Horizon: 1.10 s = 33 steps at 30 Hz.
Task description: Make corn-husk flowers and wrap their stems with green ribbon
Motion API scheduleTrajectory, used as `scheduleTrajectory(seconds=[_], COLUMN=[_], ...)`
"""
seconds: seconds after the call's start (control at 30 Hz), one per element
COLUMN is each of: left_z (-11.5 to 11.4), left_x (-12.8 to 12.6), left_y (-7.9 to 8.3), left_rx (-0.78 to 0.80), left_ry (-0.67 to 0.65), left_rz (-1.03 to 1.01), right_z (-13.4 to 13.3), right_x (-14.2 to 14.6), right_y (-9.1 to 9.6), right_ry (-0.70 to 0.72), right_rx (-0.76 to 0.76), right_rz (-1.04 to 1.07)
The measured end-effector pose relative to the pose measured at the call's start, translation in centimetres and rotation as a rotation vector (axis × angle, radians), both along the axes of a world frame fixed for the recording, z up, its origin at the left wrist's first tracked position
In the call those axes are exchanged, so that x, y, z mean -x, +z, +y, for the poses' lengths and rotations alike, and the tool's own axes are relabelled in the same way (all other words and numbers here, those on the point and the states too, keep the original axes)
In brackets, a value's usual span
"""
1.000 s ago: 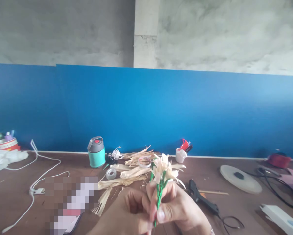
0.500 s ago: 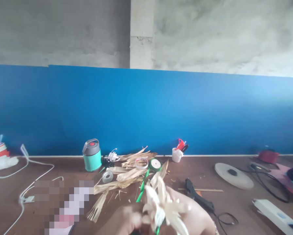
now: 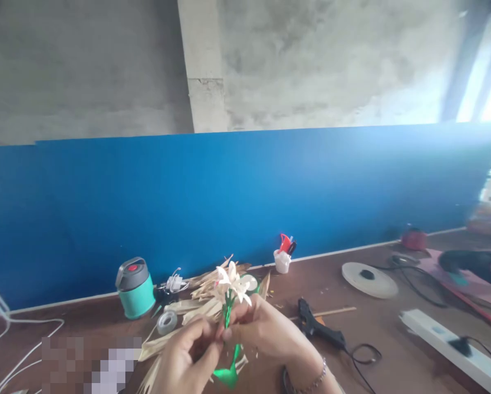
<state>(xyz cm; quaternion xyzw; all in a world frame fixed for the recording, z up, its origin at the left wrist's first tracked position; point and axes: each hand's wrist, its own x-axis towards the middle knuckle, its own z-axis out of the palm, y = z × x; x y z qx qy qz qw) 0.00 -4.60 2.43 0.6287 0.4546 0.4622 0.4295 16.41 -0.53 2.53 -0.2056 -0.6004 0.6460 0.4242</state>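
A pale flower (image 3: 234, 282), its petals looking like dried corn husk, stands upright between my hands. Green ribbon (image 3: 227, 314) wraps the stem below the petals, and a loose green length (image 3: 228, 375) hangs lower down. My right hand (image 3: 259, 331) pinches the stem from the right. From the left, the thumb and fingertips of my left hand (image 3: 192, 350) close on the same green stem, touching the right fingertips. The fingers hide part of the stem. Behind the flower lie dried husks (image 3: 204, 290), with a tape roll (image 3: 167, 323) at their left.
A black glue gun (image 3: 319, 328) lies right of my hands beside a thin stick (image 3: 335, 312). Farther right are a white disc (image 3: 368, 280) and a power strip (image 3: 446, 342). A teal container (image 3: 136, 295) and a white cup of tools (image 3: 282, 261) stand near the blue partition (image 3: 249, 191).
The flower has gone from blurred and leaning toward me to upright and higher, with both hands closed on its stem. The view has turned right and tilted.
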Motion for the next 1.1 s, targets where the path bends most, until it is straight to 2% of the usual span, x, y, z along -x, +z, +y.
scheduleTrajectory(seconds=[0.17, 0.3, 0.37, 0.47, 0.5, 0.6, 0.73, 0.8, 0.83, 0.87, 0.9, 0.97, 1.0, 1.03, 1.1], left_z=[1.5, 1.0, 0.9, 1.3, 1.5, 2.6, 4.3, 5.2, 5.5, 5.7, 5.8, 5.6, 5.5, 5.2, 4.5], left_x=[-0.2, 0.2, 0.6, 1.2, 1.4, 2.0, 3.6, 4.8, 5.3, 5.8, 6.2, 6.4, 6.3, 6.0, 5.5], left_y=[-0.2, 0.0, 0.1, -0.1, -0.3, -1.1, -2.4, -2.7, -2.8, -2.8, -2.6, -2.2, -1.9, -1.7, -1.1], left_rx=[-0.053, 0.022, 0.105, 0.187, 0.201, 0.206, 0.035, -0.139, -0.175, -0.131, -0.035, 0.123, 0.155, 0.138, 0.039], left_ry=[-0.041, -0.09, -0.169, -0.374, -0.365, -0.25, -0.103, 0.185, 0.317, 0.307, 0.154, -0.268, -0.364, -0.25, 0.127], left_rz=[0.064, 0.047, -0.038, -0.104, -0.104, 0.038, 0.317, 0.464, 0.489, 0.456, 0.349, 0.027, -0.036, -0.012, 0.13], right_z=[0.5, 0.4, 0.3, 0.3, 0.4, 0.7, 1.5, 1.9, 2.1, 2.2, 2.3, 2.4, 2.4, 2.4, 2.4], right_x=[-0.2, -0.6, -0.8, -1.0, -1.0, -1.0, -1.3, -1.9, -2.1, -2.4, -2.7, -2.9, -3.0, -2.9, -2.8], right_y=[-0.2, -0.4, -0.5, -0.6, -0.6, -0.7, -0.9, -1.0, -1.1, -1.2, -1.3, -1.5, -1.5, -1.5, -1.5], right_ry=[-0.058, -0.019, 0.036, 0.076, 0.068, 0.02, -0.172, -0.279, -0.311, -0.327, -0.331, -0.317, -0.31, -0.303, -0.295], right_rx=[0.059, 0.081, 0.12, 0.175, 0.188, 0.165, 0.063, 0.063, 0.066, 0.068, 0.069, 0.074, 0.079, 0.084, 0.094], right_rz=[-0.141, -0.127, -0.094, -0.087, -0.085, -0.11, -0.258, -0.296, -0.302, -0.304, -0.302, -0.294, -0.281, -0.267, -0.245])
